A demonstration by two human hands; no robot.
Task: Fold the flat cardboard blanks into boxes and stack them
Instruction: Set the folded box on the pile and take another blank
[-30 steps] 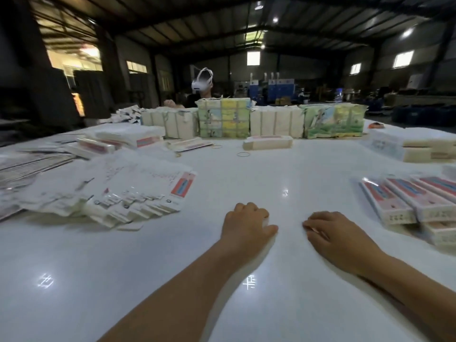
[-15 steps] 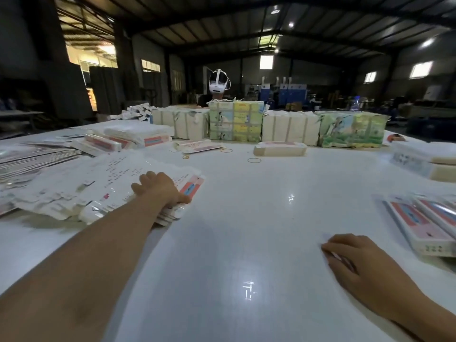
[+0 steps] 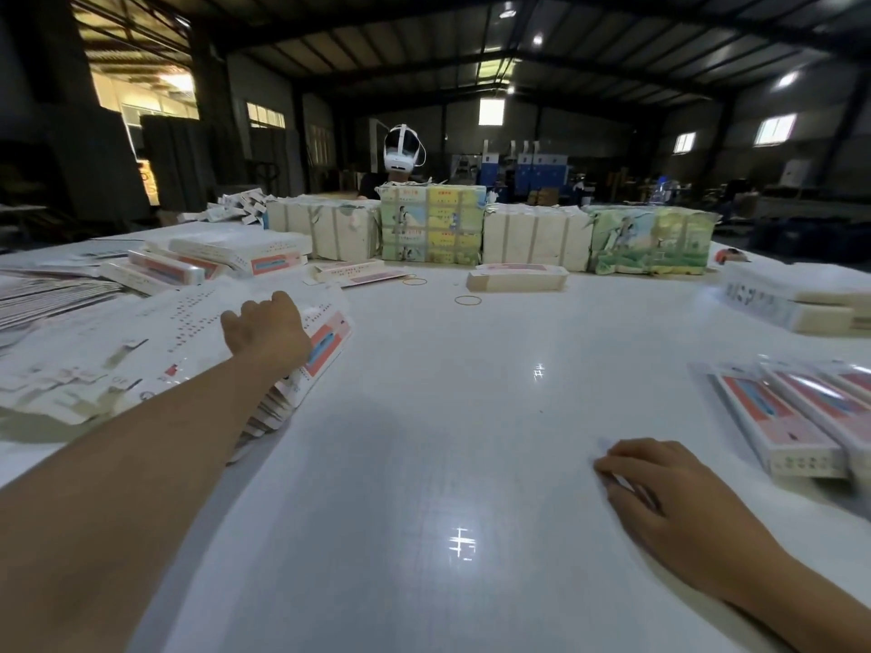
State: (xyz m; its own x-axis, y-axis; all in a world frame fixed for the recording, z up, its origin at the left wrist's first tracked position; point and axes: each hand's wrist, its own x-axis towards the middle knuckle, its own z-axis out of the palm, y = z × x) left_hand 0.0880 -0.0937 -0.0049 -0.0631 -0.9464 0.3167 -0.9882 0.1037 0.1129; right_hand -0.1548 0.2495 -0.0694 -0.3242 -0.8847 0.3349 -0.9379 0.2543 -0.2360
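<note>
A spread pile of flat white cardboard blanks point(image 3: 155, 351) with red-and-blue printed panels lies on the left of the white table point(image 3: 447, 417). My left hand point(image 3: 266, 329) reaches out over this pile, its fingers curled down onto the top blank near the printed panel. My right hand point(image 3: 674, 506) rests on the bare table at the lower right, fingers loosely bent and holding nothing. Several folded long boxes point(image 3: 777, 426) lie side by side to the right of that hand.
Strapped bundles of blanks point(image 3: 431, 223) line the table's far edge, with a person wearing a white headset point(image 3: 400, 150) behind them. A small bundle point(image 3: 516, 278) and rubber bands point(image 3: 468, 300) lie mid-table. More boxes point(image 3: 235, 256) sit far left, and a stack point(image 3: 796, 299) far right.
My left hand left the table in front of me and reached left onto the pile of blanks, settling on the top one. My right hand stayed resting on the table.
</note>
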